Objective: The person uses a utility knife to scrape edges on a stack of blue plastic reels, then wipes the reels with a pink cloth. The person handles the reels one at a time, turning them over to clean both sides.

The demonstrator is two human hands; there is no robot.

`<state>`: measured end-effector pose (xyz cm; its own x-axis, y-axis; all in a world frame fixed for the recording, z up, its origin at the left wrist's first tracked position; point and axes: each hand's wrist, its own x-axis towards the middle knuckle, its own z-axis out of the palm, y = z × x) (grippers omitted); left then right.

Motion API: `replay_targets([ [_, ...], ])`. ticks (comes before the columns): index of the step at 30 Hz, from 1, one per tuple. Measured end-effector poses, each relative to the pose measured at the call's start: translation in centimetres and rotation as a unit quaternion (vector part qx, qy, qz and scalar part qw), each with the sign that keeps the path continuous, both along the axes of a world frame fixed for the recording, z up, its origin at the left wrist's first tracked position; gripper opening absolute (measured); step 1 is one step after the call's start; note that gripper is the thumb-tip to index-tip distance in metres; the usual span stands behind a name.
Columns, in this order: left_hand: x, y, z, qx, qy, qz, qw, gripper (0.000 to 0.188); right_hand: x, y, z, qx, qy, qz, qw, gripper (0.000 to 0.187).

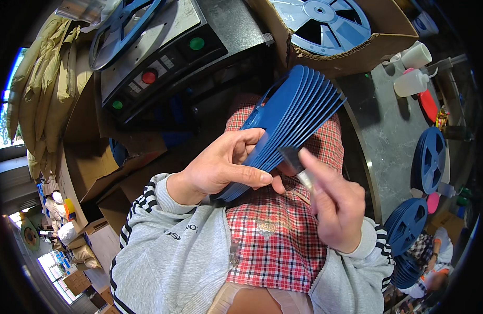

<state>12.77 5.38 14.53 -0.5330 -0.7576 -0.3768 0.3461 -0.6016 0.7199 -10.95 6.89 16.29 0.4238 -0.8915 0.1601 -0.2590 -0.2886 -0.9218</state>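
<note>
My left hand (220, 163) grips a fanned stack of blue plastic reel discs (288, 112) near its lower end, thumb across the edges. Tilted up and away over my lap, the stack has its disc edges spread apart toward the right. In my right hand (338, 206) is a small brush (293, 161) with dark bristles and a pale metallic band, slightly blurred. Its bristle end is at the disc edges; I cannot tell whether it touches them. My left fingertips behind the stack are partly hidden.
A machine with red and green buttons (148, 77) stands ahead left, a blue reel (121, 36) on it. An open carton (351, 60) holds reels ahead. On the right bench (390, 131) are a squeeze bottle (411, 82) and reels (429, 159). Another person (435, 256) is far right.
</note>
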Motion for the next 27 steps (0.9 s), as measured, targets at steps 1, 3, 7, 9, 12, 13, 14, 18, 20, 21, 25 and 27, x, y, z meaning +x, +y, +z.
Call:
replay_targets([
  [1, 0.0, 0.1, 0.0, 0.003, 0.006, 0.002, 1.0, 0.064, 0.0, -0.1, 0.3, 0.033, -0.005, -0.012, 0.999, 0.04],
  [3, 0.1, 0.1, 0.0, -0.01, 0.01, -0.007, 1.0, 0.057, 0.1, -0.6, 0.1, 0.048, -0.023, -0.035, 0.998, 0.04],
  [7, 0.2, 0.0, -0.3, -0.021, 0.017, -0.016, 1.0, 0.055, 0.0, -1.1, -0.3, 0.045, -0.025, -0.028, 0.998, 0.041],
  [9, 0.1, 0.1, -0.4, -0.025, 0.019, -0.014, 0.999, 0.055, 0.0, -1.0, -0.5, 0.023, -0.007, -0.017, 1.0, 0.041],
  [12, 0.2, 0.1, -0.4, -0.03, 0.018, -0.013, 0.999, 0.055, 0.1, -0.9, -0.3, 0.032, -0.003, -0.022, 0.999, 0.042],
  [13, 0.2, 0.1, -0.2, -0.027, 0.014, -0.016, 0.999, 0.055, 0.1, -0.9, -0.2, 0.028, -0.003, -0.014, 1.0, 0.042],
  [14, 0.2, 0.1, -0.2, -0.024, 0.01, -0.018, 0.999, 0.055, 0.1, -0.8, -0.2, 0.023, -0.003, -0.007, 1.0, 0.043],
  [18, 0.1, 0.1, -0.1, -0.035, 0.021, -0.009, 0.999, 0.053, 0.6, -0.6, -0.7, -0.018, -0.008, 0.003, 1.0, 0.044],
  [20, 0.2, 0.1, 0.1, -0.024, 0.012, -0.007, 1.0, 0.053, 0.5, -0.6, -0.5, -0.01, -0.004, 0.009, 1.0, 0.045],
  [21, 0.2, 0.2, 0.0, -0.027, 0.006, -0.007, 1.0, 0.053, 0.5, -0.5, -0.4, -0.009, 0.001, 0.018, 1.0, 0.045],
  [25, 0.2, 0.1, 0.5, 0.004, 0.004, 0.009, 1.0, 0.063, 0.6, -0.3, 0.0, -0.01, 0.019, 0.033, 0.999, 0.046],
  [27, 0.1, 0.2, 0.2, 0.004, 0.009, 0.016, 1.0, 0.061, 0.6, -0.6, 0.5, -0.008, 0.033, 0.035, 0.999, 0.047],
])
